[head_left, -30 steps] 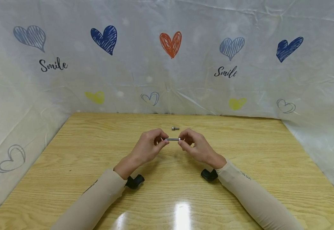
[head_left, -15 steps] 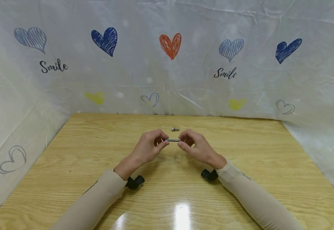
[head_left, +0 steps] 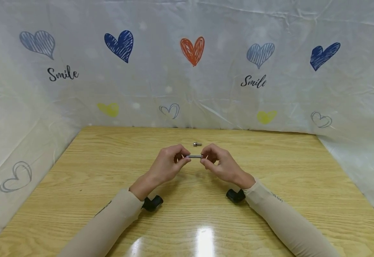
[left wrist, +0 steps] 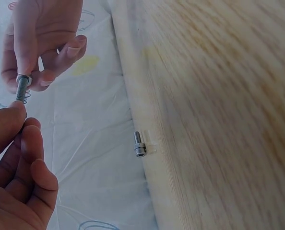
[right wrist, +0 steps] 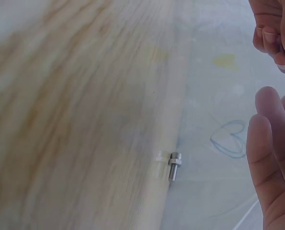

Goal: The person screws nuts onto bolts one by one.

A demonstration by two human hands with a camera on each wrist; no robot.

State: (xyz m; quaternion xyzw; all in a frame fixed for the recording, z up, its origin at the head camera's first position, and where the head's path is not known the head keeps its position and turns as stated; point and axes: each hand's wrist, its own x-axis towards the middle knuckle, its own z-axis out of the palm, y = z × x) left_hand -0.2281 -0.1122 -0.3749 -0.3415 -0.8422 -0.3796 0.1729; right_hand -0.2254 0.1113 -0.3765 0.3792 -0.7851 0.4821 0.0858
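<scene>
Between my two hands lies a long threaded bolt (head_left: 194, 156), held level above the table. My left hand (head_left: 166, 161) pinches its left end between thumb and fingers, which hide most of that end. At the other end sits a hex nut (left wrist: 24, 78), and my right hand (head_left: 220, 163) has thumb and fingertips on it. The left wrist view shows bare grey thread (left wrist: 21, 91) between the nut and the left thumb. Just behind the hands, a shorter socket-head bolt (head_left: 197, 144) with a nut on it rests on the table.
The wood-grain table (head_left: 77, 171) reaches back to a pale curtain (head_left: 219, 96) printed with hearts. Another curtain side hangs along the left. A black wrist-camera mount (head_left: 152, 203) juts under each sleeve, close above the tabletop.
The hands keep the same pose on the bolt and nut. At the right fingertips the nut's bright face shows less than a second ago. The head view has shifted slightly.
</scene>
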